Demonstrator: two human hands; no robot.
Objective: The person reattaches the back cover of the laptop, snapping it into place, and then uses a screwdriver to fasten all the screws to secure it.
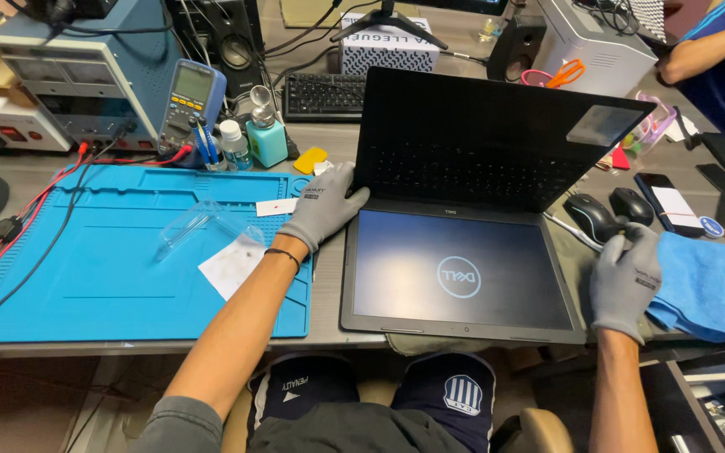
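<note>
A black laptop (463, 210) lies open on the grey desk (329, 323), turned so that its screen part rests flat near the person and the keyboard part stands up on the far side. The left hand (325, 205), in a grey glove, rests on the left hinge corner of the laptop with the fingers spread flat, not closed around anything. The right hand (624, 281), also gloved, is at the right edge of the laptop; its fingers are curled together, and I cannot tell if they pinch something small. Just right of this hand lies a folded blue cloth (696, 285), and a little farther are two black mice (610, 214). On the left of the laptop lies a large blue work mat (86, 285). On it are a clear plastic bag (199, 226), a white square paper (232, 267) and a small white rectangular label (276, 207) near the far edge of the mat. Beyond the mat stand a multimeter (190, 101), a white bottle (233, 144) and a turquoise bottle (267, 138). A small yellow flat piece (310, 159) lies beside them. At the far middle stands a white box with a dark dotted pattern (389, 50). Another person's arm in a blue sleeve (715, 50) is at the far right.
</note>
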